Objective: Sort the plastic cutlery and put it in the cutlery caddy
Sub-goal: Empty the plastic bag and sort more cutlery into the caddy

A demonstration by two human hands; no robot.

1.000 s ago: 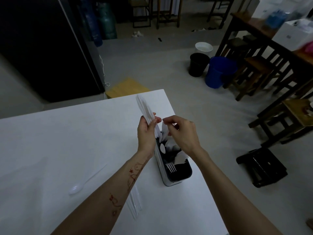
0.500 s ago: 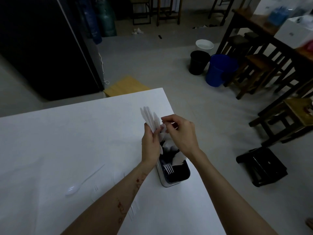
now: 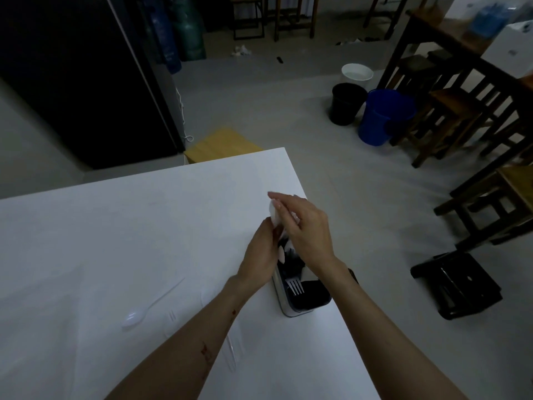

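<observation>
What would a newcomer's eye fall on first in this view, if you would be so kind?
Probably the two hands, left hand and right hand, meeting over the far end of the cutlery caddy at the right edge of the white table, with white plastic cutlery between them. Next, a fork standing tines-up in the caddy's near end, and a lone spoon lying on the table to the left.

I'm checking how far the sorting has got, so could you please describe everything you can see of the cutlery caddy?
The cutlery caddy is a long, narrow tub with a pale outer wall and a dark inside, apparently plastic. It stands upright near the right edge of the white table. White cutlery stands in it, with a fork prongs-up at the near end. The left hand and right hand meet over its far end, hiding that part.
</observation>
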